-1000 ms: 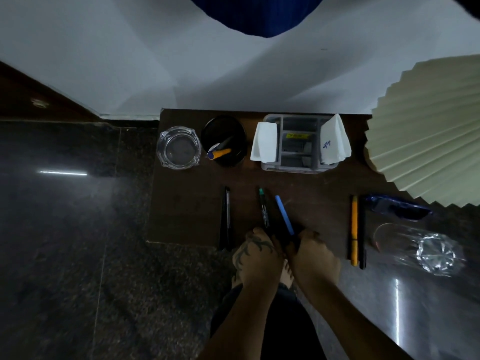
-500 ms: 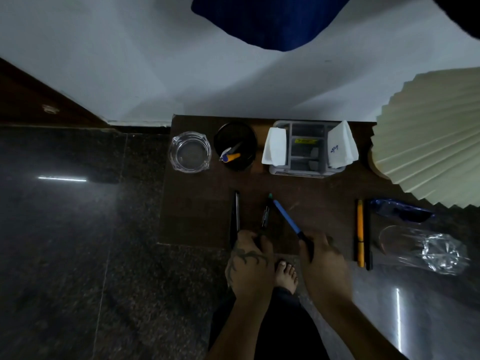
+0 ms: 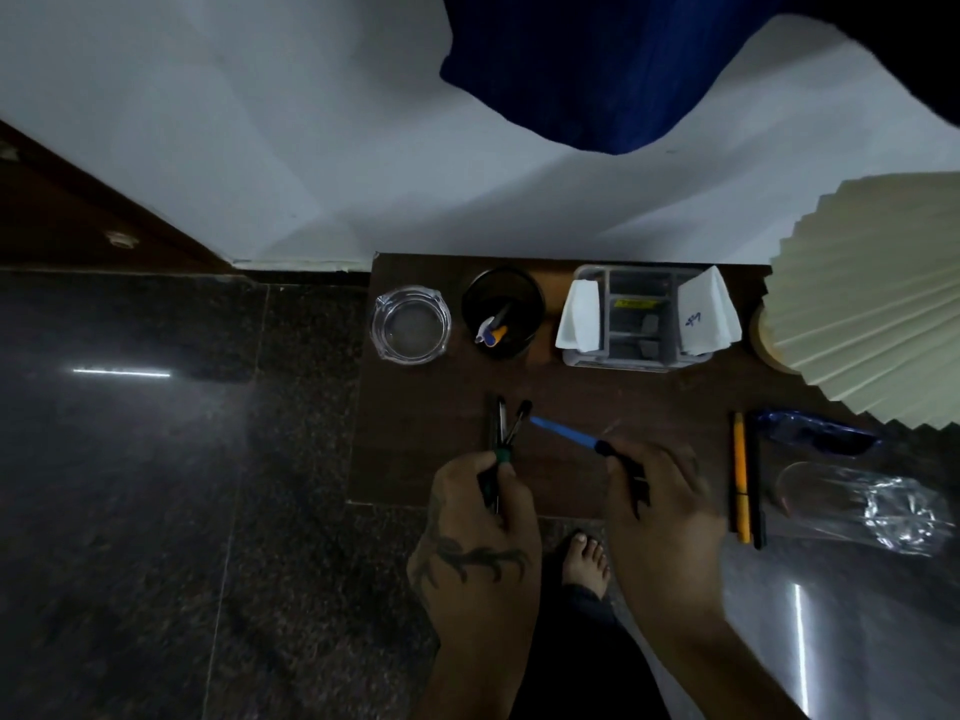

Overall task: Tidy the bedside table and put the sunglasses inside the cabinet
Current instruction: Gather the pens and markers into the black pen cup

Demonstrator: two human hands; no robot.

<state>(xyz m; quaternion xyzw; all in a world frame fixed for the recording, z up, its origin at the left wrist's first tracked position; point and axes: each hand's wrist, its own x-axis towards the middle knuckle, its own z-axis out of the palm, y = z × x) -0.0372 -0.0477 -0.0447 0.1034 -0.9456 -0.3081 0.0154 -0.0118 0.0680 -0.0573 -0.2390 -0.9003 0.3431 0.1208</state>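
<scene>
A: Right, your left hand grips two dark pens and your right hand pinches the blue pen, likely bound for the black cup at upper centre.

B: And your sunglasses?

A: Untouched at the frame's right, under the lampshade on the table: dark blue, glossy, beside the orange pen.
</scene>
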